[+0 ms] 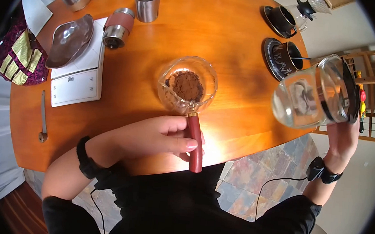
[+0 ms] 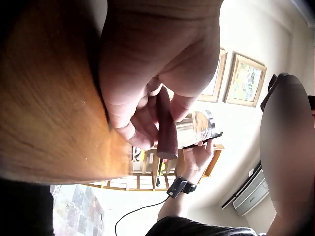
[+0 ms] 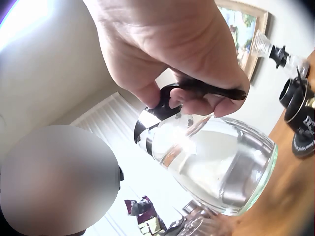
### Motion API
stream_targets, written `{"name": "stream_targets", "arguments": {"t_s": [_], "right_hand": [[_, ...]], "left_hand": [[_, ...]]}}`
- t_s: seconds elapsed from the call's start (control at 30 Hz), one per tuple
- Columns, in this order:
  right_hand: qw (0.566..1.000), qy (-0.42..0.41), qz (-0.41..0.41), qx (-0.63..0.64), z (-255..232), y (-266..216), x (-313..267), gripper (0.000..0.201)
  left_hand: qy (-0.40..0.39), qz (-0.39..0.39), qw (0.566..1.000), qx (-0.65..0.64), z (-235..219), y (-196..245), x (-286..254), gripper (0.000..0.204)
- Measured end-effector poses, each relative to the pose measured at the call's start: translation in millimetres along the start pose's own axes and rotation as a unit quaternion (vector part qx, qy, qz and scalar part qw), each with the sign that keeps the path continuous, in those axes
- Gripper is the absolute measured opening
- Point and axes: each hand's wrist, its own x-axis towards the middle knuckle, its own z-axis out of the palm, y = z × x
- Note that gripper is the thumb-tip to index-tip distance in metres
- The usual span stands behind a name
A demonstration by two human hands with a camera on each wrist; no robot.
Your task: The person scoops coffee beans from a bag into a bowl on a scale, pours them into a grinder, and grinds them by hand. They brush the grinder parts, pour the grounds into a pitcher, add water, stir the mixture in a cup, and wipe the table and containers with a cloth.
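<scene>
Glass pot [image 1: 210, 87] with brown powder [image 1: 187, 86] on wooden table [image 1: 229, 28]; red handle [image 1: 196, 157], long axis pointing toward person [image 1: 167, 208], grasped by left hand [image 1: 157, 132]. Right hand [image 1: 343, 136] grips glass carafe [image 1: 301, 97], raised, roughly upright. Tiled floor [image 1: 264, 171]; framed pictures [image 2: 245, 78] beyond.

Wooden rack [image 1: 372, 81], multicoloured tiled floor [image 1: 269, 167]

No text legible. White lettering curves along rim of black saucer [image 1: 269, 57], too small to read. Tiny marks on white scale [image 1: 76, 86], print on gold labels [image 1: 22, 49] of purple bag [image 1: 35, 45] likewise unreadable.
</scene>
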Motion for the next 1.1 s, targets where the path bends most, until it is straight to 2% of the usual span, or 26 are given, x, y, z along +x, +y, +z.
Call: {"name": "stream_targets", "arguments": {"t_s": [0.1,0.2,0.23,0.33,0.37,0.47,0.53,0.6,0.67,0.73,0.87,0.93,1.1], "right_hand": [[0.997,-0.024,-0.004,-0.073,-4.1,6.9,-8.2,0.055],[0.974,0.120,-0.041,-0.185,28.0,11.1,-10.6,0.062],[0.972,0.068,-0.022,-0.222,29.3,8.8,-5.8,0.061],[0.934,-0.001,-0.007,-0.358,41.7,4.6,5.7,0.059],[0.940,-0.014,-0.014,-0.339,44.0,6.0,7.7,0.059],[0.911,-0.011,-0.073,-0.406,54.0,13.5,11.2,0.058],[0.930,-0.019,-0.055,-0.363,62.0,12.5,15.5,0.058],[0.941,-0.026,-0.047,-0.335,64.4,12.7,19.8,0.057],[0.939,-0.036,-0.046,-0.338,69.5,12.0,24.0,0.059],[0.939,-0.026,-0.052,-0.338,74.5,14.5,26.2,0.063],[0.948,-0.075,-0.016,-0.308,74.4,12.0,35.1,0.064],[0.950,-0.086,-0.004,-0.301,76.7,13.0,35.8,0.064],[0.948,-0.063,-0.014,-0.312,87.6,18.6,38.9,0.056]], "left_hand": [[-0.027,-0.002,1.000,-0.010,-2.5,-3.1,2.0,0.028],[-0.026,0.002,0.999,-0.034,-2.3,-4.2,2.1,0.036],[-0.026,0.004,0.999,-0.038,-1.8,-3.8,1.7,0.036],[-0.016,-0.023,0.998,-0.052,1.2,-2.2,0.6,0.029],[-0.016,-0.027,0.998,-0.053,2.1,-2.2,-0.1,0.029],[-0.016,-0.041,0.998,-0.039,-0.1,-2.4,0.0,0.029],[-0.036,-0.053,0.998,-0.001,-3.5,-3.9,1.3,0.029],[-0.034,-0.062,0.997,-0.015,-4.1,-7.7,1.0,0.029],[-0.030,-0.072,0.996,-0.030,-3.7,-11.5,0.9,0.029],[-0.040,-0.031,0.997,-0.063,-3.4,-14.0,1.5,0.029],[-0.030,-0.036,0.997,-0.055,-3.9,-15.0,0.6,0.030],[-0.053,-0.029,0.997,-0.052,-5.6,-13.4,0.8,0.031],[-0.053,-0.025,0.996,-0.073,-4.6,-14.7,2.0,0.030]]}}
